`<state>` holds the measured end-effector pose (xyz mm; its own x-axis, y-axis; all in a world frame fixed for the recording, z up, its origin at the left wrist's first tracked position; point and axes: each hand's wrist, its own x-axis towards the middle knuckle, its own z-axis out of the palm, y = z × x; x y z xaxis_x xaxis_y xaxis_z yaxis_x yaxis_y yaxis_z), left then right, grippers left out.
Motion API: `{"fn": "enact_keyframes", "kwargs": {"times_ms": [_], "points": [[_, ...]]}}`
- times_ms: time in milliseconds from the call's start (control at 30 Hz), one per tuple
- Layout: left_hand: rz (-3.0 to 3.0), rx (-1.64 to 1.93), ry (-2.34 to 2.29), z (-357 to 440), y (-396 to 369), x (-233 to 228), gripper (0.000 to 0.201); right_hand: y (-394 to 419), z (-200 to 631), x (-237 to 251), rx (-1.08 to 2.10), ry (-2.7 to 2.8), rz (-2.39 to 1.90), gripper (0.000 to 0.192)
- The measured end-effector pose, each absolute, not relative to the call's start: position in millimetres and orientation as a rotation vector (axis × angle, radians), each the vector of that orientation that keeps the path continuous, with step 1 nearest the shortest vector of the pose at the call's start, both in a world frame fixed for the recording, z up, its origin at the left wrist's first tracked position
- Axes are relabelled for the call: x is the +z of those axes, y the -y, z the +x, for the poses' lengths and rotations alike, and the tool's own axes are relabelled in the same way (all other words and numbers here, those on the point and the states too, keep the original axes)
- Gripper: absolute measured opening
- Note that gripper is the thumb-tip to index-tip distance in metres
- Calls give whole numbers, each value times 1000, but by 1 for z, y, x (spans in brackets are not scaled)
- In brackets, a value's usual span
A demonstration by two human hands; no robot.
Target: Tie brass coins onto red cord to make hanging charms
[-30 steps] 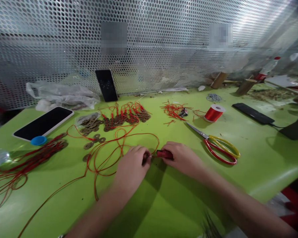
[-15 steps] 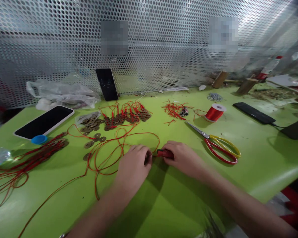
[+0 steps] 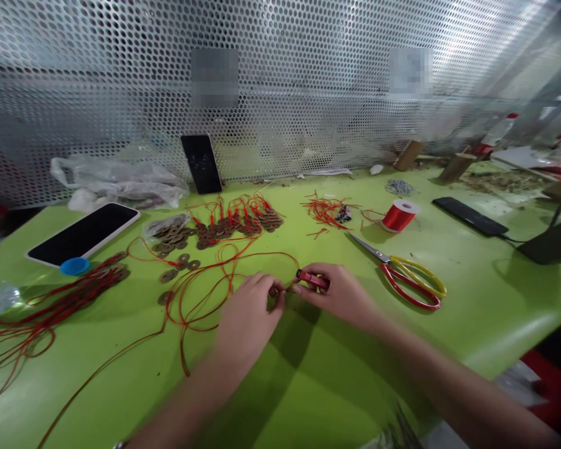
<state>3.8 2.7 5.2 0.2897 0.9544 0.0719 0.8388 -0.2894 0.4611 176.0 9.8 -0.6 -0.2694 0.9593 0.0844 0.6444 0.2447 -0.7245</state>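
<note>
My left hand (image 3: 249, 315) rests on the green table (image 3: 308, 386) and pinches the end of a long red cord (image 3: 201, 290) that loops off to the left. My right hand (image 3: 341, 293) grips a small red lighter (image 3: 312, 279), its tip held close to the cord end between the two hands. Just beyond the cord loops lie loose bronze coins (image 3: 175, 274) and a row of coins tied with red cord (image 3: 236, 222).
Red and yellow scissors (image 3: 404, 274) lie right of my hands, with a red thread spool (image 3: 396, 215) and cord scraps (image 3: 328, 209) behind. Two phones (image 3: 84, 232) (image 3: 201, 163), a blue cap (image 3: 75, 266), plastic bags (image 3: 116, 181) and strung coin bundles (image 3: 65, 299) sit left. A perforated metal screen (image 3: 285, 87) backs the table.
My right hand has lifted and tilted the lighter up slightly toward the cord end. My left hand stays nearly in place, still pinching the cord.
</note>
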Motion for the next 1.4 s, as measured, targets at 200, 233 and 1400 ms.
{"fn": "enact_keyframes", "kwargs": {"times_ms": [200,233,1400], "points": [[2215,567,-1651,3,-1,3,10,-9,177,-1,851,2002,-1446,15],[2214,575,-1646,3,-1,3,9,-10,176,-1,877,2000,-1441,14],[2182,603,-1580,3,0,2,6,-11,173,-6,911,1929,-1485,16]]}}
